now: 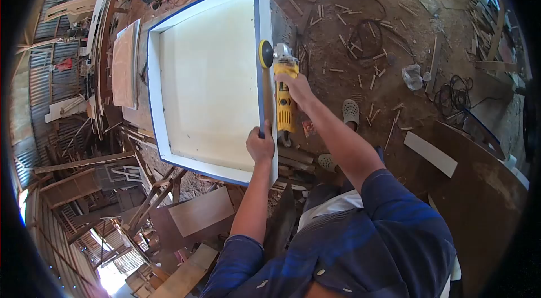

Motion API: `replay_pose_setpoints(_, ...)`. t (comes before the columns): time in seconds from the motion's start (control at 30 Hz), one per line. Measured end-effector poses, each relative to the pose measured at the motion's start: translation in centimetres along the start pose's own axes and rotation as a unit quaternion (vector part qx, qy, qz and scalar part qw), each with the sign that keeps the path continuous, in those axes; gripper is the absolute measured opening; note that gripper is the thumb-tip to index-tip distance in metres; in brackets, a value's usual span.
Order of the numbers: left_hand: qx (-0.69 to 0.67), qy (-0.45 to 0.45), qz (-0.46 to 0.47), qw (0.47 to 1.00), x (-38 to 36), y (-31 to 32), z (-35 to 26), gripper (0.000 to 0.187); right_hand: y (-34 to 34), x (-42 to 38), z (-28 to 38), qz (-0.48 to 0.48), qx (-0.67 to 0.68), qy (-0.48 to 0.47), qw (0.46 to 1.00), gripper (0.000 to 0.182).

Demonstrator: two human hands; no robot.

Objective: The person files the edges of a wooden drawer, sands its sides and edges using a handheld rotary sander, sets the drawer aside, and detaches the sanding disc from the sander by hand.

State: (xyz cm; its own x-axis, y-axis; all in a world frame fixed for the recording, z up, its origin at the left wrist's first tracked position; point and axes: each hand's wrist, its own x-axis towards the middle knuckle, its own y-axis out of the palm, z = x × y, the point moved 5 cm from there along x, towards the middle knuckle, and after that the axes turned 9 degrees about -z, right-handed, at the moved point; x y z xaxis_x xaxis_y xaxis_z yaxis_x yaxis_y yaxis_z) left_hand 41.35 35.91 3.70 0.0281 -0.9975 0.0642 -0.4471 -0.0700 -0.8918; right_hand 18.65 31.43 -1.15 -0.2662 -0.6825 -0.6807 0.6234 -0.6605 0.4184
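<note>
My right hand (297,87) is wrapped round the body of a yellow angle grinder (286,113), near its silver head. On the grinder is a round black-and-yellow disc (265,54), which overlaps the blue-edged rim of a large white shallow box (208,78). Closer to my body, my left hand (261,145) grips the same right-hand rim, fingers over its edge. The box has low white walls, blue top edges and a pale cream floor with small dark specks.
Wood offcuts (375,81) and a coiled black cable (363,39) litter the brown dirt floor at right. A clear plastic bag (413,76) lies there too. Beyond the box's left side are stacked boards (125,67). Another board (202,210) leans at lower left.
</note>
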Motion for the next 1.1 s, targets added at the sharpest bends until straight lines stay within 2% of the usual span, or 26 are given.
replay_pose_setpoints(0.3,0.003,-0.007,0.003,1.0,0.7,0.3,-0.4,0.06,1.6,7.5,7.5,-0.002,-0.001,0.02,1.0,0.04)
replay_pose_setpoints(0.43,-0.003,-0.012,0.008,1.0,1.1,0.2,-0.7,0.056,1.5,6.8,6.3,0.017,0.017,0.009,1.0,0.04)
replay_pose_setpoints(0.57,0.027,-0.03,0.027,0.999,1.1,0.3,-0.7,0.051,1.0,3.4,3.3,-0.009,0.009,0.011,1.0,0.035)
replay_pose_setpoints(0.7,0.028,-0.024,0.029,0.999,1.3,0.4,-1.0,0.051,1.0,2.9,3.2,0.0,0.006,0.042,0.999,0.034)
replay_pose_setpoints(0.93,0.021,0.0,0.02,1.0,1.6,0.0,-1.8,0.051,2.5,10.7,10.2,0.0,0.02,0.028,0.999,0.037)
replay_pose_setpoints(1.1,0.003,0.018,0.005,1.0,1.7,0.0,-2.2,0.042,4.1,16.2,16.7,0.005,-0.004,-0.004,1.0,0.039)
